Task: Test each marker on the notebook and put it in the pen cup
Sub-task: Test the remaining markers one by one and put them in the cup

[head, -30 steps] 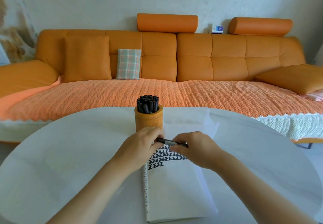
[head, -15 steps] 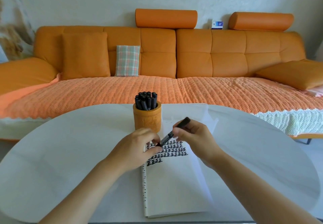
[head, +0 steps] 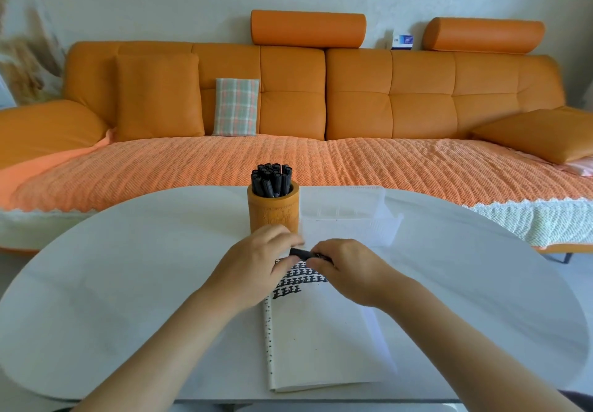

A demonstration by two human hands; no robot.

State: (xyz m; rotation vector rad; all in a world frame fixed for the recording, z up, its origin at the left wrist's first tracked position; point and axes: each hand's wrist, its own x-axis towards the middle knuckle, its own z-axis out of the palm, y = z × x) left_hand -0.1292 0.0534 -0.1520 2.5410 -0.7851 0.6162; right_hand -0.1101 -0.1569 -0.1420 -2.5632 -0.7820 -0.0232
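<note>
- L hand and R hand both pinch one black marker, fingers curled round its ends. It lies roughly level, just above the top of the notebook.
- I read this as cap work (on or off, can't tell; fingers hide the tip).
- To do it well, I'd move straight along the barrel w/ no sideways bend. L hand stays fixed and R hand does the travel, wrists low over the page so a slip lands on paper, not the bench.
- The page has rows of black test marks at its top. If a stroke is due, it goes in the free space beside the short last row.
- Just beyond the hands stands the cup, packed w/ markers. This one should drop in upright, aimed at a gap near the rim.
</note>
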